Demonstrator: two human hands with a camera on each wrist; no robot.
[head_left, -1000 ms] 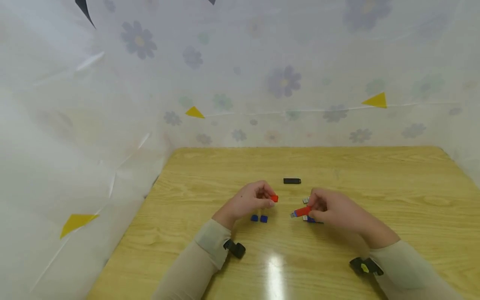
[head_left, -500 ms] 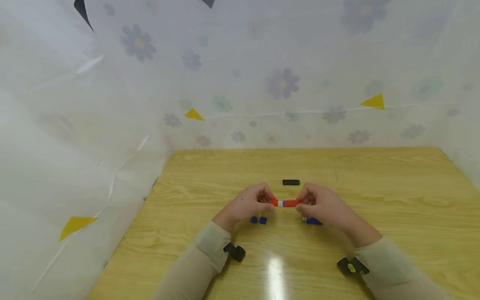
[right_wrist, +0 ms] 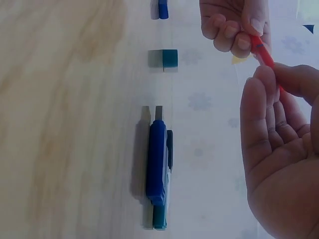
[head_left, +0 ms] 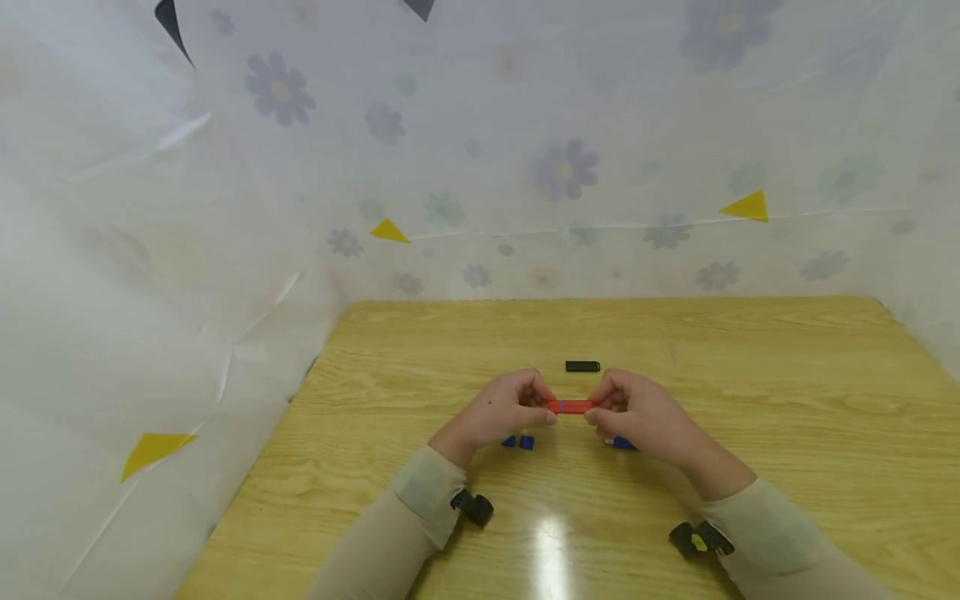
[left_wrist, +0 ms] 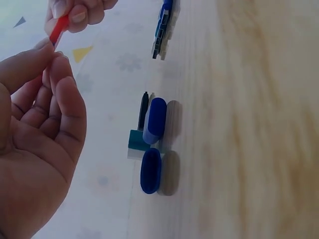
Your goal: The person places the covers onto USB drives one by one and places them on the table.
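Observation:
Above the table, a red USB stick [head_left: 577,407] is held level between the two hands. My left hand [head_left: 501,410] pinches its red cap [head_left: 553,407] between thumb and fingers. The right hand [head_left: 660,421] pinches the body at the other end. Cap and body are together, with a thin blue band showing and no metal plug visible. Below the left hand lie two blue caps [left_wrist: 150,171] and a green cap [left_wrist: 139,141]. Under the right hand a blue USB stick [right_wrist: 156,164] lies with its plug bare, beside a green USB stick [right_wrist: 159,216] partly hidden behind it.
A black USB stick [head_left: 582,367] lies on the wooden table [head_left: 420,350] beyond the hands. Flower-patterned sheeting [head_left: 480,167] hangs behind the table and along its left side. A black camera is strapped to each wrist.
My right hand has moved left, bringing the red USB stick from above the other sticks to the cap. The metal plug, visible half a second ago, has gone into the cap.

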